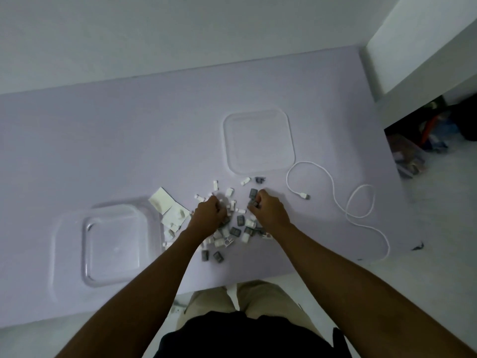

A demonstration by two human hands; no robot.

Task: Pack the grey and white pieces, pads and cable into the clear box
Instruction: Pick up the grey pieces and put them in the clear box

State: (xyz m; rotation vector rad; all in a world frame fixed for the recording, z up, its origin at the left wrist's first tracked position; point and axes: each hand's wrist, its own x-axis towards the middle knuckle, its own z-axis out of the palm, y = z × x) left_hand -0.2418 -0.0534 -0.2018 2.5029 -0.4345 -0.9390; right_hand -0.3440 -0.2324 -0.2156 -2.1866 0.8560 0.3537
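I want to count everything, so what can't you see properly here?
Head view:
- Inside the left hand and right hand: curled fingers hide it.
- Pieces beneath both hands: covered.
- Floor clutter, right edge: dark, blurred.
- Clear box: blurred, contents unclear.

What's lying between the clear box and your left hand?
In the head view, white pads lie between the clear box and the left hand.

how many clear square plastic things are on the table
2: the clear box at the near left beside the white pads, and its flat lid farther back, right of centre. None seems hidden.
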